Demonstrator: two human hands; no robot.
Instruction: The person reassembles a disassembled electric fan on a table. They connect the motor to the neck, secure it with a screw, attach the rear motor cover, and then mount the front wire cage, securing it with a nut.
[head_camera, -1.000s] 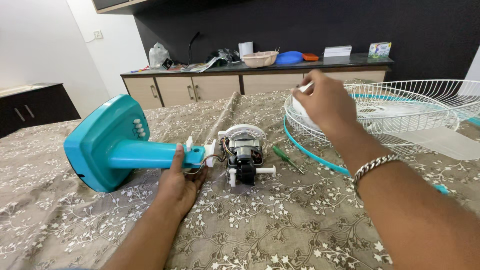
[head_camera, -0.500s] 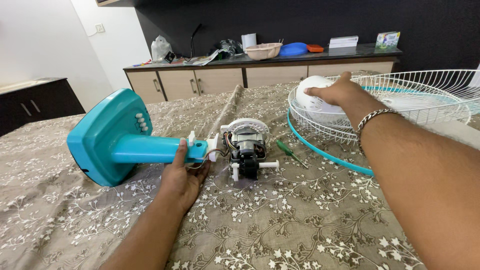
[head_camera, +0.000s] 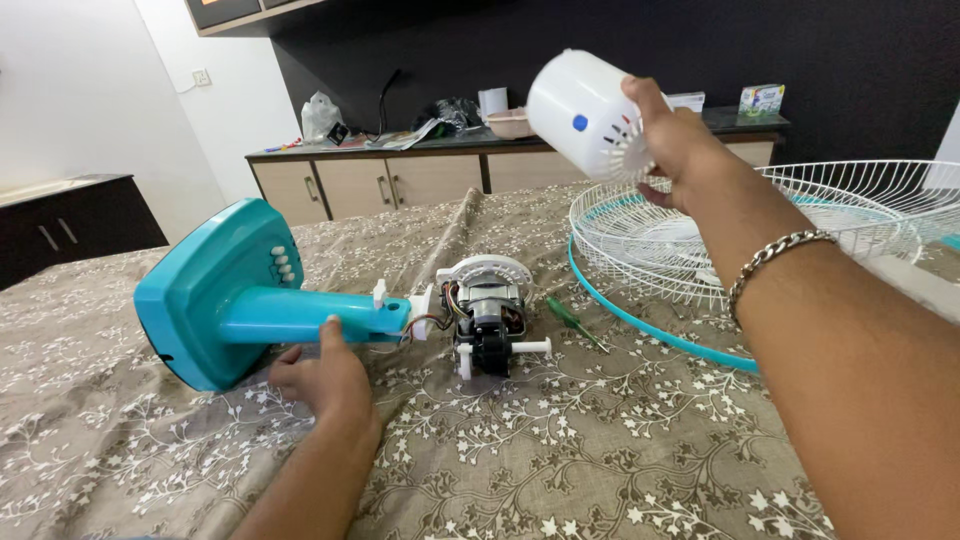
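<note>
A teal fan stand (head_camera: 235, 300) lies on its side on a floral bedspread (head_camera: 560, 450), with the bare fan motor (head_camera: 485, 315) at its right end. My left hand (head_camera: 320, 375) rests against the underside of the stand's neck, fingers touching it. My right hand (head_camera: 675, 135) is raised above the bed and grips a white vented motor cover (head_camera: 580, 115) with a blue dot on it. A green screwdriver (head_camera: 572, 318) lies just right of the motor.
White wire fan guards (head_camera: 830, 215) with a teal rim (head_camera: 650, 325) lie at the right on the bed. A long cabinet (head_camera: 440, 165) along the dark back wall carries bowls, boxes and bags. A dark cabinet (head_camera: 70, 220) stands at the left.
My right hand has lifted the white motor cover out of the wire guard and up into the air. My left hand slid slightly back along the stand's neck.
</note>
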